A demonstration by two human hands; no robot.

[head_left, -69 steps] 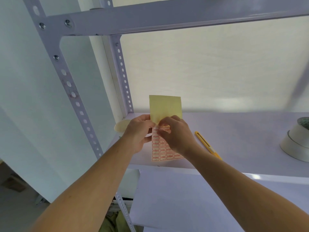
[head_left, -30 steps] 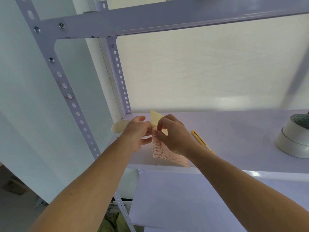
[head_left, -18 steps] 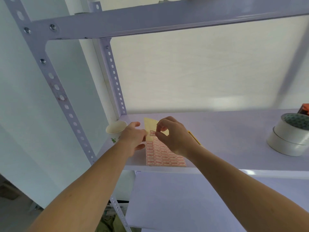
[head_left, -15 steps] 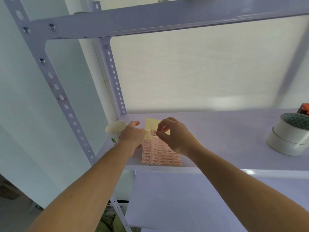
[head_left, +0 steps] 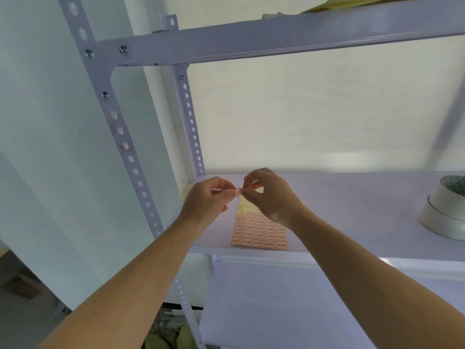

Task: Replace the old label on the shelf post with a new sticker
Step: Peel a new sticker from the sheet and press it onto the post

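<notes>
A small red-bordered sticker [head_left: 237, 192] is pinched between the fingertips of my left hand [head_left: 207, 201] and my right hand [head_left: 270, 197], held above the shelf. The sticker sheet [head_left: 259, 233], rows of red-framed labels on yellow backing, lies flat on the white shelf board [head_left: 352, 210] below my right wrist. The near perforated shelf post [head_left: 120, 132] rises at the left; it carries faint reddish marks [head_left: 123, 143] between its holes.
A second perforated post [head_left: 190, 117] stands at the back left corner. A paper cup [head_left: 185, 191] sits behind my left hand. Two stacked tape rolls [head_left: 445, 210] rest at the far right. An upper shelf beam [head_left: 276, 39] runs overhead.
The sticker sheet went from my left hand down flat onto the shelf. A single sticker came off it and both hands now hold it raised above the sheet.
</notes>
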